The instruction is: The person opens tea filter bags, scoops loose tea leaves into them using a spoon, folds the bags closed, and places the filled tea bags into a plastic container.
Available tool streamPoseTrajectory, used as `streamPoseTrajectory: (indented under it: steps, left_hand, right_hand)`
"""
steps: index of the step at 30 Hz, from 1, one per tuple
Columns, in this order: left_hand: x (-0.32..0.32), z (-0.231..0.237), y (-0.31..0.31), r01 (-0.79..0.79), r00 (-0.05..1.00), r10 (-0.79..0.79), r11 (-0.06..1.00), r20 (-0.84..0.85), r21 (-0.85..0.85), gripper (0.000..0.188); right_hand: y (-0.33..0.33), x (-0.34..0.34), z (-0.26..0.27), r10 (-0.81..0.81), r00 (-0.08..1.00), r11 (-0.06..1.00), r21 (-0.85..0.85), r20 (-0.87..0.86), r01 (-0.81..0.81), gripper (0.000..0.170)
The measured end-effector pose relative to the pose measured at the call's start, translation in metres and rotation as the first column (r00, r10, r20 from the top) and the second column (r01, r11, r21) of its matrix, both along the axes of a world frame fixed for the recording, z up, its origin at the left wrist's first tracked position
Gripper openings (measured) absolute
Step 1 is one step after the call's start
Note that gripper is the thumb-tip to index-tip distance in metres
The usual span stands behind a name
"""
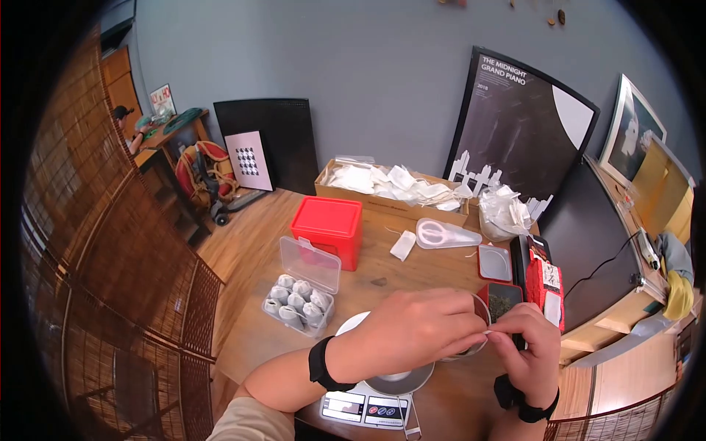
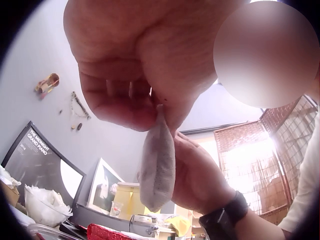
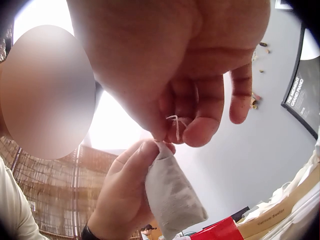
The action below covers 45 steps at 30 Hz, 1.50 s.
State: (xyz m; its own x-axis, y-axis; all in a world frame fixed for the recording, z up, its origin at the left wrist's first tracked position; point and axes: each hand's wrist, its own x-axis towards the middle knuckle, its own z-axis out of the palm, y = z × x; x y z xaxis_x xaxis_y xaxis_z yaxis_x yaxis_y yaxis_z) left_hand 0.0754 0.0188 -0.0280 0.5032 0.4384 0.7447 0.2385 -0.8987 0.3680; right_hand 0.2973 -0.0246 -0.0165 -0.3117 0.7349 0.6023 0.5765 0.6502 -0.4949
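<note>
The filled white pouch [image 2: 158,172] hangs just below the left hand [image 1: 423,325], whose thumb and fingers are clamped on its gathered neck. The neck points up into the fingers and the fuller end points down; the long axis looks close to upright in the left wrist view and slanted in the right wrist view. The right hand [image 1: 528,345] meets it at the top of the neck, thumb and fingertip pinching the drawstring [image 3: 176,125], with one outer finger standing apart. Just beyond the fingers is a red tin [image 1: 511,288] holding dried leaves [image 1: 500,307]. Left of the fingers, an open clear box [image 1: 320,270] of filled pouches [image 1: 296,300] lies on the table [image 1: 401,283]; a scale [image 1: 351,406] sits nearer the body.
</note>
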Motion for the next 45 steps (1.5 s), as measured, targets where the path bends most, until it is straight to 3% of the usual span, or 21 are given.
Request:
streamPoseTrajectory:
  steps: [8, 11, 15, 27, 29, 32, 37, 45]
  left_hand:
    - [-0.004, 0.008, -0.001, 0.079, 0.996, -0.079, 0.997, -0.036, 0.001, 0.013]
    - [-0.006, 0.011, -0.007, 0.016, 0.997, -0.024, 0.995, -0.080, -0.093, 0.011]
    - [-0.007, 0.015, -0.011, 0.013, 0.998, -0.019, 0.994, -0.061, -0.108, 0.012]
    - [-0.040, 0.028, -0.044, -0.126, 0.974, 0.083, 0.971, -0.213, -0.202, 0.008]
    - [-0.057, 0.032, -0.049, -0.158, 0.967, 0.106, 0.963, -0.232, -0.219, 0.010]
    - [-0.098, 0.033, -0.054, -0.257, 0.944, 0.215, 0.955, -0.250, -0.147, 0.008]
    - [-0.160, 0.004, -0.048, -0.447, 0.868, 0.391, 0.884, -0.306, -0.140, 0.010]
    - [-0.175, -0.043, -0.032, -0.455, 0.862, 0.386, 0.875, -0.328, -0.166, 0.010]
  right_hand:
    - [-0.003, 0.008, 0.010, 0.015, 0.999, 0.999, -0.042, 0.046, -0.013, 0.011]
    - [-0.005, 0.010, 0.012, 0.073, 0.996, 0.994, -0.084, 0.060, -0.068, 0.007]
    - [-0.006, 0.015, 0.013, 0.090, 0.995, 0.995, -0.041, 0.049, -0.088, 0.007]
    - [-0.012, 0.001, 0.010, 0.177, 0.977, 0.983, -0.061, 0.122, -0.171, 0.007]
    - [-0.011, -0.002, 0.007, 0.098, 0.987, 0.995, 0.003, 0.127, -0.100, 0.010]
    - [-0.016, -0.002, 0.015, 0.053, 0.995, 0.998, -0.041, 0.089, -0.050, 0.020]
    - [-0.013, 0.001, 0.010, 0.073, 0.995, 0.996, 0.046, 0.071, -0.077, 0.014]
    - [-0.016, -0.004, 0.010, 0.096, 0.990, 0.994, 0.033, 0.105, -0.100, 0.010]
